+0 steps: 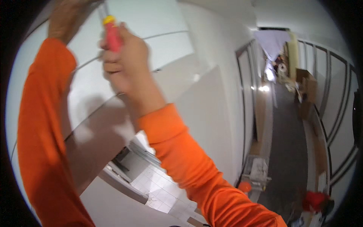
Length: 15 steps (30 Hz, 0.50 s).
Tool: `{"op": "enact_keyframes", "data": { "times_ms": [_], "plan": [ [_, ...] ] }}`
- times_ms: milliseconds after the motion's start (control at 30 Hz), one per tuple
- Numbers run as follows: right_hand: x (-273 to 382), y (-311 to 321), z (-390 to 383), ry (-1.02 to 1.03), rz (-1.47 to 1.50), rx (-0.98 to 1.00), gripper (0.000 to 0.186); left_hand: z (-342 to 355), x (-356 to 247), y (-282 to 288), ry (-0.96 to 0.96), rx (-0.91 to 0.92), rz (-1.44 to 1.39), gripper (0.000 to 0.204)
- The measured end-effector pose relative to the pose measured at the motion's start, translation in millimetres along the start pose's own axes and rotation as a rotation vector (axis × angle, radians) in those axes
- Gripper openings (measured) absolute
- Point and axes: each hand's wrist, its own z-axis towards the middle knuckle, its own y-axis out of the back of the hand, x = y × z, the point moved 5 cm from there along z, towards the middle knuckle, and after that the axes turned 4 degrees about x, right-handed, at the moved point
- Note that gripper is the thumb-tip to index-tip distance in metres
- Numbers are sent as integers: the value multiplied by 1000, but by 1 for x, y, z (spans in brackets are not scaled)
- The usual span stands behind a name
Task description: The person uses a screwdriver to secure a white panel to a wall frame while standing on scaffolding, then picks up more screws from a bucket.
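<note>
In my right hand (pixel 132 58) is a screwdriver (pixel 113 36) with a red handle and a yellow collar. My fingers are wrapped round the handle, and its thin shaft points up toward the top edge of the view. Higher and to the left, my left hand (pixel 67 20) reaches up beside the shaft; it is blurred and its fingers are cut off or hidden. Both hands are in front of a white panel surface (pixel 160 17) crossed by thin dark seams. What the screwdriver's tip meets is out of view.
Below my arms, an opening shows a tiled floor (pixel 159 189). To the right runs a long corridor with a dark grey floor (pixel 285 140). Cardboard boxes (pixel 306 87) stand along its right side. Nearer are a red item (pixel 315 200) and an orange item (pixel 245 186).
</note>
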Motion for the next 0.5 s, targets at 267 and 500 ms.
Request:
{"op": "enact_keyframes", "data": {
  "times_ms": [267, 500],
  "plan": [
    [-24, 10, 10, -104, -34, 82, 23, 8, -8, -37, -13, -12, -211, 20],
    [-27, 24, 42, -260, 192, 95, 26, 27, -2, -46, -4, 8, -226, 22]
  ]
}}
